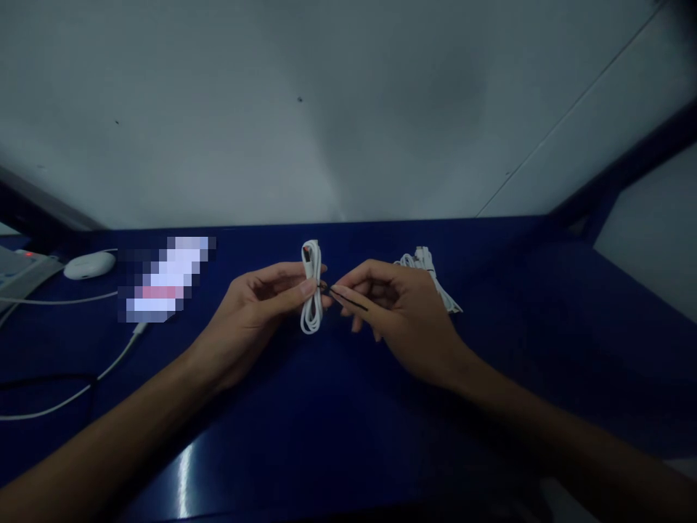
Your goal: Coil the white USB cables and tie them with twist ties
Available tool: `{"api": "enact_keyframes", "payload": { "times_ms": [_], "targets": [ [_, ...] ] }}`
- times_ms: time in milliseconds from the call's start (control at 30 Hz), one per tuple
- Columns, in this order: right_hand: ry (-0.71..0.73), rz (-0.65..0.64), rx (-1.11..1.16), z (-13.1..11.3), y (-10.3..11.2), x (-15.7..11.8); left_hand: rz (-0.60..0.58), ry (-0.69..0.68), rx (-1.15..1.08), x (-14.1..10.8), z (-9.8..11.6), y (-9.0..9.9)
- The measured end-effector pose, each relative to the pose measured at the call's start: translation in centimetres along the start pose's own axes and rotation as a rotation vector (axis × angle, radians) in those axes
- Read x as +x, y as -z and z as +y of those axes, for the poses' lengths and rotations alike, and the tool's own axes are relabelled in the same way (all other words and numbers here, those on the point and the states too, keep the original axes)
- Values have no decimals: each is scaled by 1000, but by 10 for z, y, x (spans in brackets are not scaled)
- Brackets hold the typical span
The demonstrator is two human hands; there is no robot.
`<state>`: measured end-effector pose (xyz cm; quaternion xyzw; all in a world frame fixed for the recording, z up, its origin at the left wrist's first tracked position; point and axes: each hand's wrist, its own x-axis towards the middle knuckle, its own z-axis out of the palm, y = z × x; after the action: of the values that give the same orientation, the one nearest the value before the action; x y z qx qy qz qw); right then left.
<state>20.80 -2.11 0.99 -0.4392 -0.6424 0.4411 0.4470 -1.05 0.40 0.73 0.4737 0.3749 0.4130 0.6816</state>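
Upright between thumb and fingers, a coiled white USB cable is gripped by my left hand. A thin black twist tie runs from the middle of the coil to my right hand. The thumb and forefinger of that hand pinch the tie close to the coil, and its loose end lies across the thumb. Behind my right hand, more coiled white cables rest on the blue table, partly hidden by the hand.
A phone with a blurred screen lies to the left, with a white charging cable plugged in. Beyond it are a white earbud case and a power strip with a red light. A pale wall rises behind the table.
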Motion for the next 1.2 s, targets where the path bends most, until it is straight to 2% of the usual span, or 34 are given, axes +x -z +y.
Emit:
{"api": "enact_keyframes", "payload": {
  "times_ms": [300, 467, 567, 700, 967, 1200],
  "targets": [
    [-315, -61, 314, 1, -2, 5, 104, -93, 117, -3, -4, -2],
    [-525, -129, 467, -3, -1, 6, 114, -107, 138, -3, -7, -2],
    [-593, -173, 507, -4, 1, 7, 115, -109, 130, -3, -6, -4],
    [-596, -204, 534, -4, 5, 8, 117, -100, 133, -3, -4, -6],
    [-569, -176, 548, -4, 6, 8, 120, -122, 159, -4, -1, -2],
    [-467, -93, 410, 7, 0, 8, 140, -140, 124, 1, -13, 2]
  ]
}}
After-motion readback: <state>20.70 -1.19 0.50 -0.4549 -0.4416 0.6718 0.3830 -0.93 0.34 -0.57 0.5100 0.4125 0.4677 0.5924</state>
